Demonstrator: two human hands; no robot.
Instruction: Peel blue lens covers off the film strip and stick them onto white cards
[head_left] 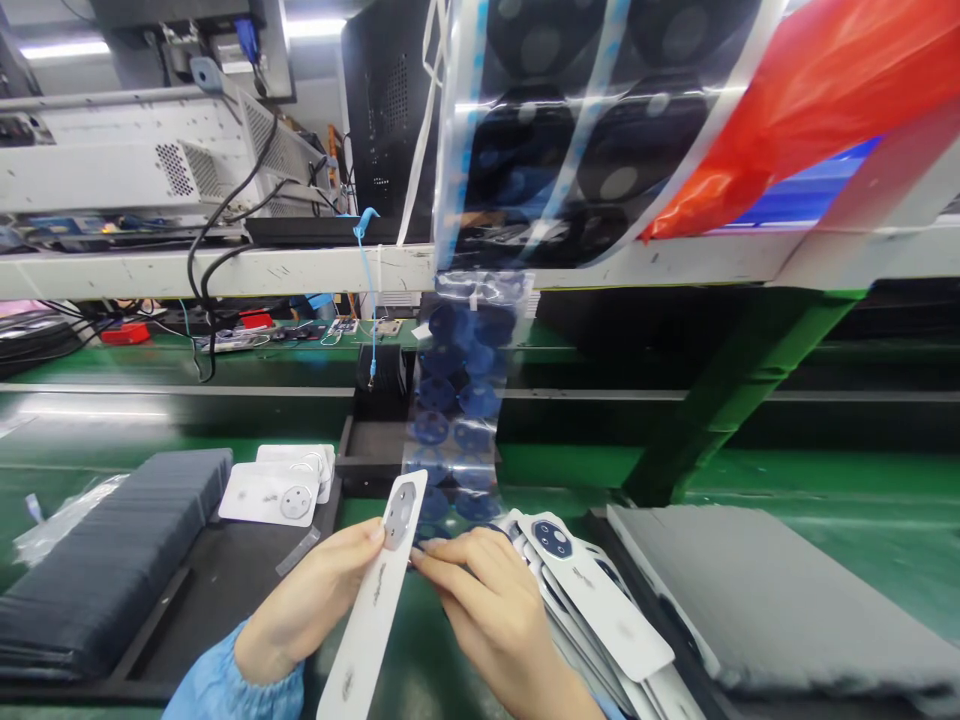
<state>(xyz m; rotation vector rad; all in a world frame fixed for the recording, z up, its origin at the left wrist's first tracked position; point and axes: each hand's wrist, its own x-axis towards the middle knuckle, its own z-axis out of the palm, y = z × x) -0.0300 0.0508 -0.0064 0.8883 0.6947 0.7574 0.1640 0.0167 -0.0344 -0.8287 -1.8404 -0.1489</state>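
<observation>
My left hand (322,590) grips a white phone back cover (379,590) by its left edge, holding it tilted with its grey round camera area at the top. Close to the cover's right edge, my right hand (487,590) has thumb and forefinger pinched together; what is between them I cannot make out. Behind the fingertips hangs a clear film strip (457,400) bearing dark blue round camera-lens stickers. To the right of my right hand lies a fanned pile of white back covers (600,600), the top one with a dark round camera area.
At left, a black tray (202,600) holds a row of dark grey sleeves (112,560), with several white covers (270,490) at its far corner. A grey padded stack (780,590) stands right. Overhead are a white beam (315,272), a larger sticker sheet (555,130) and hanging cables.
</observation>
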